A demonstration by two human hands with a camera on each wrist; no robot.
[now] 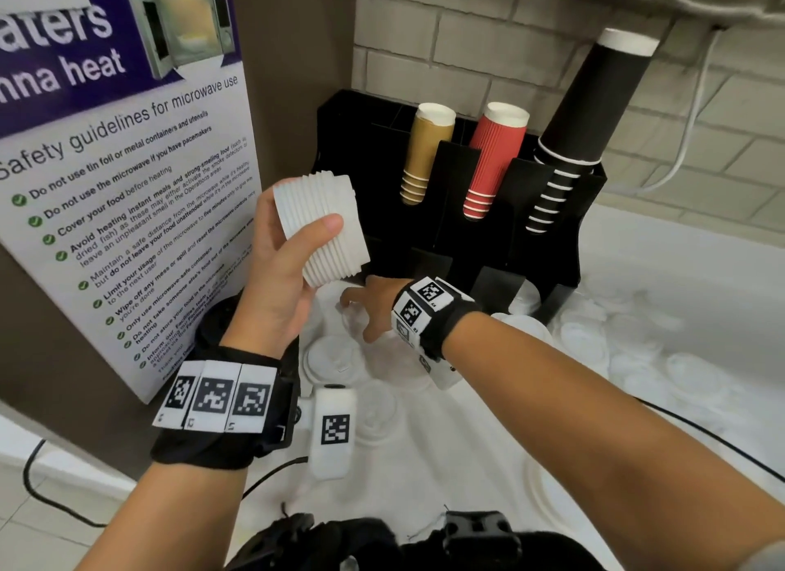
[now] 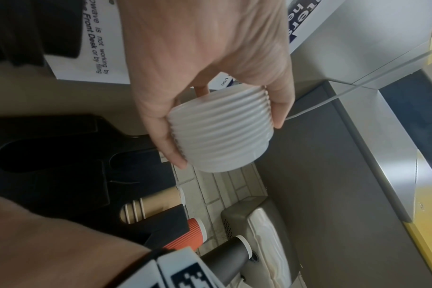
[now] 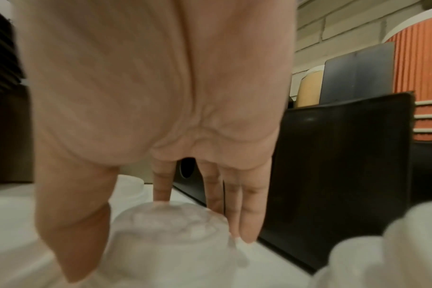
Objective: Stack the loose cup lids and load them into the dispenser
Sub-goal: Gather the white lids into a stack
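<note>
my left hand point(image 1: 272, 268) grips a ribbed white lid stack point(image 1: 320, 226), raised before the black dispenser point(image 1: 548, 213). right hand point(image 1: 374, 307), fingers straight, touches a translucent loose lid point(image 3: 170, 220) on the table point(image 1: 637, 422).

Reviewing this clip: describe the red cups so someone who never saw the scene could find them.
Start at the black cup dispenser rack against the tiled wall. It holds three nested stacks of paper cups, and the red ribbed paper cups are the middle one. The tan cup stack to their left and the taller black cup stack to their right are both smooth-sided.
</note>
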